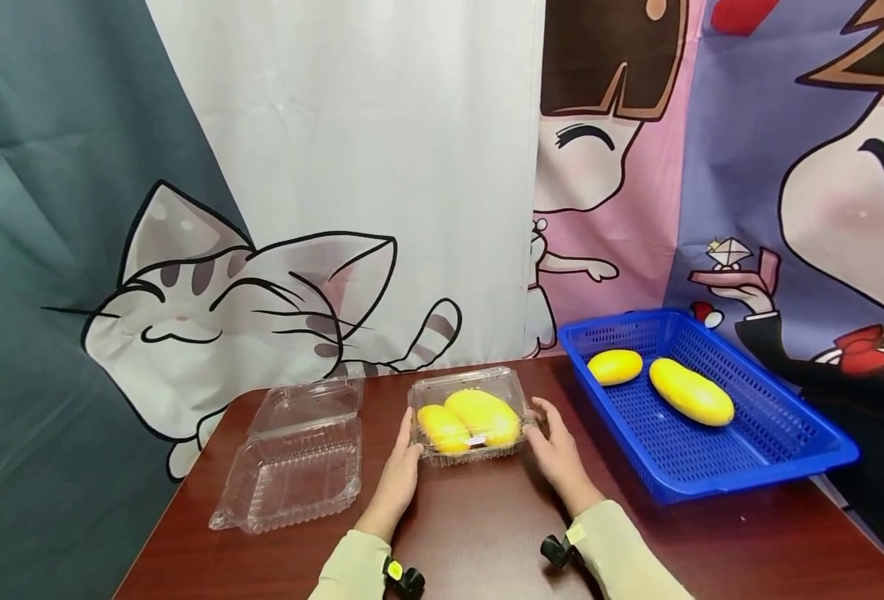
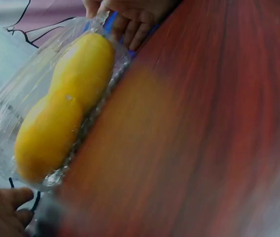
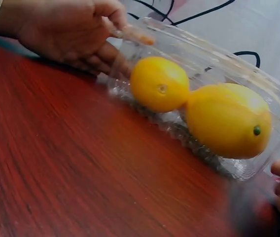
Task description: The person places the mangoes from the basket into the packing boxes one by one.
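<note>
Cloth backdrop (image 1: pixel 382 150), printed with a cartoon cat and figures, fills the upper frame. Dark red wood-grain table (image 1: pixel 479 525) takes the lower middle. Blue slotted basket (image 1: pixel 756 477) at lower right, tilted across the frame. Open clamshell (image 1: pixel 302 471), clear plastic, at lower left, lid leaning back toward the backdrop.

Held clamshell (image 1: pixel 436 385), also clear, sits just below frame centre with its lid over two fruits. Can't tell if it's latched or if its base touches the table.

Right hand (image 1: pixel 559 457) grips its right end, left hand (image 1: pixel 399 477) its left end. Both: thumb at the front edge, fingers round the side, pinching the plastic between.

Yellow fruits inside lie side by side, touching: larger fruit (image 1: pixel 486 415) on the right, smaller fruit (image 1: pixel 440 427) on the left. Basket has a long fruit (image 1: pixel 691 392) mid-floor and a short fruit (image 1: pixel 615 367) at its upper left, apart.

Black wrist cameras (image 1: pixel 557 550) at both cuffs, bottom of frame.
</note>
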### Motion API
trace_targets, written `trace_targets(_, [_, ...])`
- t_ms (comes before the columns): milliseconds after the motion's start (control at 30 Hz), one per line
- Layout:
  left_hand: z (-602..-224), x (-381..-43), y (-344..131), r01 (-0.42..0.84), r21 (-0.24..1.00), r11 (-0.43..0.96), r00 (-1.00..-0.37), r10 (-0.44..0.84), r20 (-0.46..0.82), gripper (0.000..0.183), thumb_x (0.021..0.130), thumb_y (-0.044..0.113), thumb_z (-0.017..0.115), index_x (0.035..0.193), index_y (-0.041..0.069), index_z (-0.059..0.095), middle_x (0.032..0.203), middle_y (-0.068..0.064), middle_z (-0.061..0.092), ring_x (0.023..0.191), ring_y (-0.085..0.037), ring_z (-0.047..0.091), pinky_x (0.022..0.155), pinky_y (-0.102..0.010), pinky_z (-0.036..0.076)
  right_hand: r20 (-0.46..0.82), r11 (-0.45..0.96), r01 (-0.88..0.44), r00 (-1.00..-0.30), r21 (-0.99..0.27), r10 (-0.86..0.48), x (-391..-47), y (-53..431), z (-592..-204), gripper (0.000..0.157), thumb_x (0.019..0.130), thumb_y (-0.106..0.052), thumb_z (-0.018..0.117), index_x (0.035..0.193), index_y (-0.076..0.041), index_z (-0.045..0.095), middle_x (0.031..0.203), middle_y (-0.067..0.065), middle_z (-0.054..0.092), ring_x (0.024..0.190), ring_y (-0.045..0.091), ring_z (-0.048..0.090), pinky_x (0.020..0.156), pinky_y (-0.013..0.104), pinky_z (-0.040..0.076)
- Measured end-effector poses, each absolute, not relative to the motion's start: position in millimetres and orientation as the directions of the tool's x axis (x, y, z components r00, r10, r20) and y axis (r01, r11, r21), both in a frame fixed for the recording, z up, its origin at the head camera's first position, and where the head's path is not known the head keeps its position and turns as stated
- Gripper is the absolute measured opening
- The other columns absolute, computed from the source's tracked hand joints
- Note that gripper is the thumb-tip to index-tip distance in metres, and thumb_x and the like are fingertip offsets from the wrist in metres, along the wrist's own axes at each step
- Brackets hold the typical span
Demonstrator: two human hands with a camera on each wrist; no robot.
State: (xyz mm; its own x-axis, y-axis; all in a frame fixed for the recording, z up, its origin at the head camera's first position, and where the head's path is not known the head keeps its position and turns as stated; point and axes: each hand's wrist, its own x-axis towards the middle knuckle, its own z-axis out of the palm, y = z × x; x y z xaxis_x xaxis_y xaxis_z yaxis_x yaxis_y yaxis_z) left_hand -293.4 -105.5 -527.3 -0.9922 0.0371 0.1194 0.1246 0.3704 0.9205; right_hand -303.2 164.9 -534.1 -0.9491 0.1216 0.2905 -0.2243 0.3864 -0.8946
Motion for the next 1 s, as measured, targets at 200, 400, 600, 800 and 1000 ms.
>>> trace_targets(200, [-531,-291,-98,0.019,0.769,0.639,-0.989,-0.102,0.110,0.068,0.104,0.036,0.040,0.161,0.003,0.021,0.162,-0.026,0.024,0.151,-0.047,0.011,0.117,-0.064,-0.002,0.240,0.682,-0.094,-0.963,-0.725,0.122,-301,163,-534,0.052,0.109,-0.034,0.035,0.138,0.002,0.059,0.145,0.021,0.054,0.146,0.048,0.028,0.117,0.063,0.014])
trace_targets(400, [-531,-289,-92,-0.005,0.702,0.712,-0.993,-0.086,0.079,0.060,0.108,0.039,0.029,0.156,0.003,0.037,0.162,-0.024,0.027,0.152,-0.045,0.010,0.117,-0.064,-0.004,0.179,0.731,-0.018,-0.973,-0.682,0.143,-300,154,-534,0.064,0.110,-0.042,0.020,0.142,-0.001,0.057,0.152,0.015,0.049,0.150,0.046,0.018,0.118,0.063,0.006])
trace_targets(600, [-527,-290,-80,0.024,0.751,0.660,-0.991,-0.081,0.103,0.056,0.109,0.027,0.023,0.153,-0.007,0.035,0.161,-0.024,0.029,0.152,-0.044,0.010,0.118,-0.061,-0.007,0.208,0.682,0.003,-0.951,-0.731,0.228,-300,140,-530,0.055,0.110,-0.029,0.022,0.146,0.001,0.051,0.153,0.016,0.047,0.150,0.043,0.022,0.119,0.061,0.010])
trace_targets(800, [-526,-292,-75,0.029,0.754,0.656,-0.986,-0.104,0.128,0.055,0.108,0.022,0.024,0.157,-0.003,0.027,0.159,-0.024,0.035,0.151,-0.045,0.015,0.118,-0.061,-0.003,0.251,0.652,-0.001,-0.924,-0.759,0.290,-299,134,-529,0.054,0.107,-0.024,0.023,0.145,-0.002,0.054,0.150,0.013,0.051,0.148,0.043,0.027,0.118,0.061,0.014])
trace_targets(1000, [-526,-293,-76,0.028,0.761,0.648,-0.984,-0.117,0.135,0.054,0.107,0.019,0.028,0.158,0.001,0.029,0.155,-0.023,0.041,0.149,-0.047,0.019,0.117,-0.064,0.000,0.238,0.649,0.007,-0.927,-0.760,0.289,-299,136,-529,0.053,0.108,-0.025,0.024,0.144,-0.001,0.054,0.149,0.015,0.052,0.147,0.043,0.030,0.118,0.061,0.014])
